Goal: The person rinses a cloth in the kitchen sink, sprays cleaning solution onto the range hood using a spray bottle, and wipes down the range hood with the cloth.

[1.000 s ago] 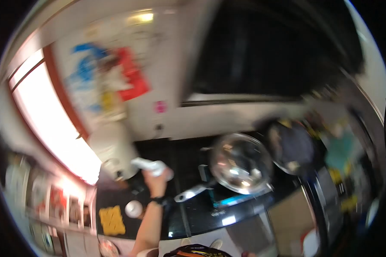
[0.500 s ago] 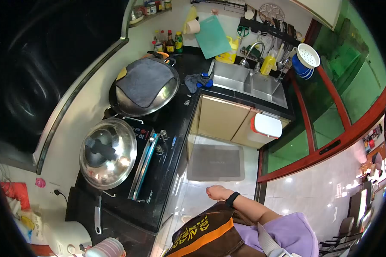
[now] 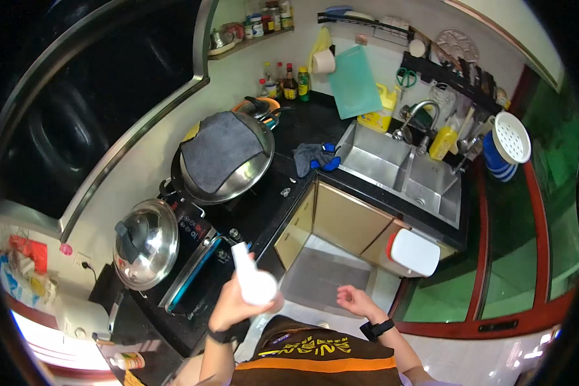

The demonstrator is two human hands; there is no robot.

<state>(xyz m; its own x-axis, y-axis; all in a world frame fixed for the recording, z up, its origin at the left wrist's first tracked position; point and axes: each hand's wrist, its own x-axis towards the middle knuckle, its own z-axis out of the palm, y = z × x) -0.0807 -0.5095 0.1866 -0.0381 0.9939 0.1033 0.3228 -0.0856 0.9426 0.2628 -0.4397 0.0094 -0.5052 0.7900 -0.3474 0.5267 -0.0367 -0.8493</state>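
A white bottle [image 3: 254, 281] with a narrow white top is gripped in my left hand [image 3: 231, 309], in front of the stove's front edge. My right hand [image 3: 355, 301], with a black band at the wrist, is held over the grey floor mat [image 3: 325, 278]; its fingers are apart and nothing is in them. To the left, a pan with a shiny domed lid [image 3: 154, 238] sits on the stove [image 3: 190, 270]. Behind it stands a large lidded wok [image 3: 258, 168] with a dark grey cloth [image 3: 222, 151] spread over its lid.
The double sink [image 3: 376, 156] with its faucet is at the back right. Gloves [image 3: 312, 158] lie on the counter beside it. A white bin [image 3: 415, 252] hangs on the cabinet front. Another bottle [image 3: 128, 361] lies at the lower left. A red-framed glass door [image 3: 514, 244] is at right.
My left hand has come into view from the lower left, holding the white bottle. My right hand's fingers have spread. The view has shifted, showing more of the sink.
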